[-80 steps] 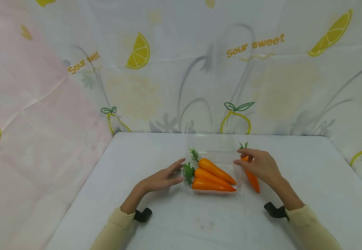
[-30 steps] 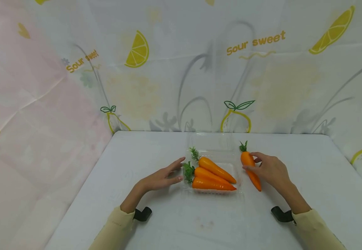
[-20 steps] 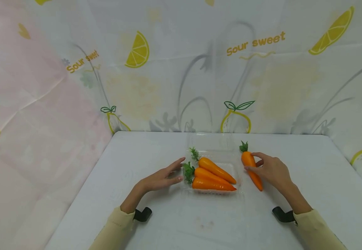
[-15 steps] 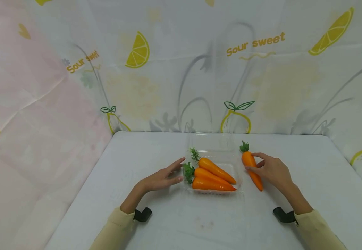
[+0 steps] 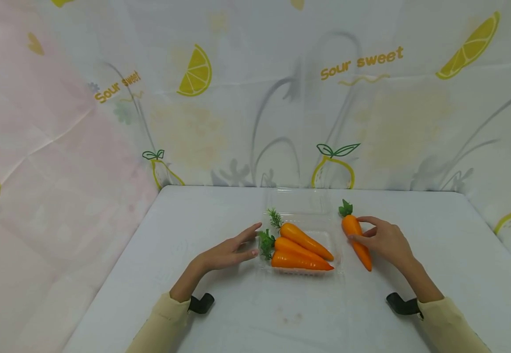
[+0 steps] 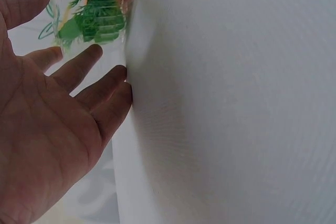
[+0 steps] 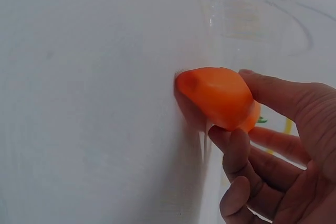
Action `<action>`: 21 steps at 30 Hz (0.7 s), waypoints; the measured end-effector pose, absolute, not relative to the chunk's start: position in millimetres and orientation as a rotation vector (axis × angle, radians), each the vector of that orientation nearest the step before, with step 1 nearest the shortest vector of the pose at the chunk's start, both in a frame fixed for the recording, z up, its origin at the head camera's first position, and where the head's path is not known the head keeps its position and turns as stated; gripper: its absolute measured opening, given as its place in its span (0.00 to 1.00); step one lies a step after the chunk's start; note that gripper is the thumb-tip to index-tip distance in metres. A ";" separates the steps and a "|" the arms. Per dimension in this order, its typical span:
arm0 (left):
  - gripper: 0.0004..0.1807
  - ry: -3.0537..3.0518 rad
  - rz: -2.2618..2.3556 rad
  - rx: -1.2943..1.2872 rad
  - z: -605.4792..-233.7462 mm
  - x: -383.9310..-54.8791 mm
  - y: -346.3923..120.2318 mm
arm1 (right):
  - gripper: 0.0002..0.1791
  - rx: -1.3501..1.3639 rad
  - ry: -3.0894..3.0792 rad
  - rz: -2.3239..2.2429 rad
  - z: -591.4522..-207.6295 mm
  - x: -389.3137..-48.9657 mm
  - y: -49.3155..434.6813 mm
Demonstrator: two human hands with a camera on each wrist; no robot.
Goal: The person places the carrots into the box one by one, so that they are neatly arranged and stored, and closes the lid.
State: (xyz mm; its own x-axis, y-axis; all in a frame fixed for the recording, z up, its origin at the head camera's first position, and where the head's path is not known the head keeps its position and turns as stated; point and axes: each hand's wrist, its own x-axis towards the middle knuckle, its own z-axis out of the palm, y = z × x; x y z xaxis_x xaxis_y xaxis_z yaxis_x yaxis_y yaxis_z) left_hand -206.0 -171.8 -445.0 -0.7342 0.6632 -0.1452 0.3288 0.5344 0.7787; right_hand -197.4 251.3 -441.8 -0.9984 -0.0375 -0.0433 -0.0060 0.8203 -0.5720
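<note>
My right hand (image 5: 385, 240) holds an orange carrot (image 5: 353, 226) with green leaves between thumb and fingers, at the right of a clear plastic box. In the right wrist view the thumb lies on one side of the carrot (image 7: 218, 95) and the fingertips on the other; its tip rests on or just over the table. Three more carrots (image 5: 301, 261) lie side by side in the clear plastic box (image 5: 337, 240), leaves to the left. Beside the box's left end is my left hand (image 5: 226, 253), fingers spread and holding nothing; whether the fingertips touch the wall I cannot tell.
The box's clear lid (image 5: 297, 201) is folded back flat behind it, towards the far edge of the white table (image 5: 211, 211). A printed lemon cloth (image 5: 237, 122) hangs behind and to the left.
My right hand has moved right and a little nearer from the carrot's top, and now grips it at the side. The carrot has shifted slightly right. My left hand has stayed put.
</note>
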 end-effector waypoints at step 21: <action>0.41 2.350 1.064 0.814 -441.7 -204.2 -169.9 | 0.39 -0.114 2.913 -1.126 -420.7 -193.4 249.4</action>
State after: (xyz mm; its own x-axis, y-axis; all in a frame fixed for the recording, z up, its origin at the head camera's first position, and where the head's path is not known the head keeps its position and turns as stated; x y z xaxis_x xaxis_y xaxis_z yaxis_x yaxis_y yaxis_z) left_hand -204.2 -169.9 -441.7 -0.7340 0.6642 -0.1414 0.3318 0.5325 0.7787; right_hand -193.4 249.4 -420.7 -0.9972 -0.0739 0.0108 -0.0620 0.7376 -0.6724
